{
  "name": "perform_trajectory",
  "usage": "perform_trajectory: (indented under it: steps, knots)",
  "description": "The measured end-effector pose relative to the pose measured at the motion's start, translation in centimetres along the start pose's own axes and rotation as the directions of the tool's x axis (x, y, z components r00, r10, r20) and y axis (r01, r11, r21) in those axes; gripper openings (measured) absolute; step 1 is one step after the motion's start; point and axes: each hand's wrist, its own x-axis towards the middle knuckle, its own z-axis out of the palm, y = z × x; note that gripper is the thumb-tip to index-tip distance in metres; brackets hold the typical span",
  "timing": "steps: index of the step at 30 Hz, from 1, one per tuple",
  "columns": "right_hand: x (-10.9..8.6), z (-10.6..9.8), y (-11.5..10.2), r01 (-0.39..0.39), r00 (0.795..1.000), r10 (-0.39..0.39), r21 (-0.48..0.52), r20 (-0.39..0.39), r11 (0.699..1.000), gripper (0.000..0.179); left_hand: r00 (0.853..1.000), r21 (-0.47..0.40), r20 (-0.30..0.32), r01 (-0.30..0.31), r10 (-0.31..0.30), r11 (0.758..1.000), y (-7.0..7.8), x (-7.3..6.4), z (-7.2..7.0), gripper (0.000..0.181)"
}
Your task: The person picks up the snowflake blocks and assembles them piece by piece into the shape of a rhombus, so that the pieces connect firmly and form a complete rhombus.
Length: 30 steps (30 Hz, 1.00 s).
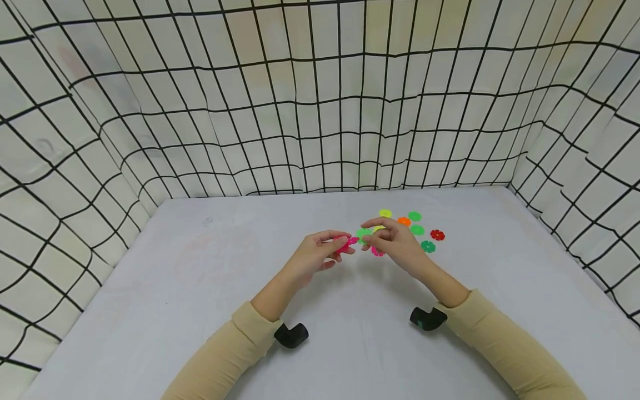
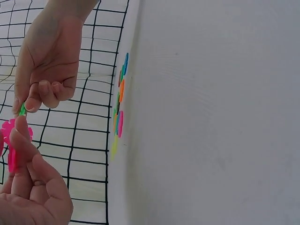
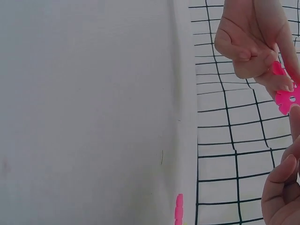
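Note:
My left hand [image 1: 315,254] pinches bright pink flower-shaped discs [image 1: 341,244] between thumb and fingers. In the right wrist view two pink discs [image 3: 284,104] stand at an angle to each other, joined. Just to the right, my right hand [image 1: 398,247] pinches a green disc [image 2: 22,109] at its fingertips, thumb against forefinger. The left wrist view has that green disc right at the edge of the pink ones, with the two hands' fingertips close together. Fingers hide part of both the pink and green discs.
Beyond my right hand, several loose discs lie on the white table [image 1: 200,311], among them a red one [image 1: 437,235], an orange one [image 1: 404,221] and a dark green one [image 1: 428,246]. A pink disc [image 1: 377,251] lies under the right hand. Black-gridded white netting [image 1: 320,111] encloses the table.

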Motion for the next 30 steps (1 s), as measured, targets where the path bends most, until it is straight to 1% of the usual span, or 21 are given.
perform_trajectory:
  steps: [3, 7, 10, 14, 17, 19, 21, 24, 30]
  knots:
    - [0.0, 0.1, 0.0, -0.014, 1.0, 0.015, 0.013, -0.01, 1.0, 0.032, 1.0, -0.029, 0.013, 0.007, -0.007, 1.0, -0.1, 0.1, 0.1, 0.032]
    - [0.1, 0.2, 0.1, -0.038, 0.999, 0.04, 0.064, -0.024, 0.997, 0.033, 0.999, -0.047, 0.033, 0.013, -0.011, 0.999, -0.1, 0.1, 0.2, 0.032]
    - [0.1, 0.5, 0.0, -0.052, 0.997, 0.057, 0.108, -0.042, 0.993, 0.035, 1.0, -0.046, 0.017, 0.007, -0.007, 0.999, 0.0, 0.2, 0.2, 0.03]
    - [0.0, 1.1, -0.1, -0.092, 0.991, 0.107, 0.174, -0.077, 0.98, 0.037, 1.0, -0.04, -0.01, -0.012, 0.012, 0.999, 0.4, 0.4, 0.3, 0.028]
    - [-0.1, 1.4, -0.3, -0.102, 0.985, 0.13, 0.228, -0.109, 0.968, 0.039, 1.0, -0.066, -0.005, -0.018, 0.017, 0.998, 0.6, 0.5, 0.5, 0.027]
    - [-0.2, 1.6, -0.4, -0.095, 0.982, 0.132, 0.253, -0.135, 0.963, 0.04, 1.0, -0.092, 0.005, -0.018, 0.018, 0.996, 0.8, 0.5, 0.6, 0.027]
    - [-0.2, 1.7, -0.6, -0.089, 0.979, 0.134, 0.27, -0.153, 0.959, 0.041, 1.0, -0.12, 0.009, -0.013, 0.014, 0.993, 1.0, 0.4, 0.8, 0.026]
    - [-0.3, 1.7, -0.9, -0.09, 0.978, 0.138, 0.28, -0.155, 0.956, 0.042, 1.0, -0.156, 0.008, -0.007, 0.008, 0.988, 1.1, 0.4, 0.8, 0.023]
    - [-0.4, 1.7, -1.2, -0.085, 0.98, 0.129, 0.264, -0.154, 0.961, 0.04, 1.0, -0.186, 0.025, -0.006, 0.011, 0.983, 1.1, 0.4, 0.9, 0.021]
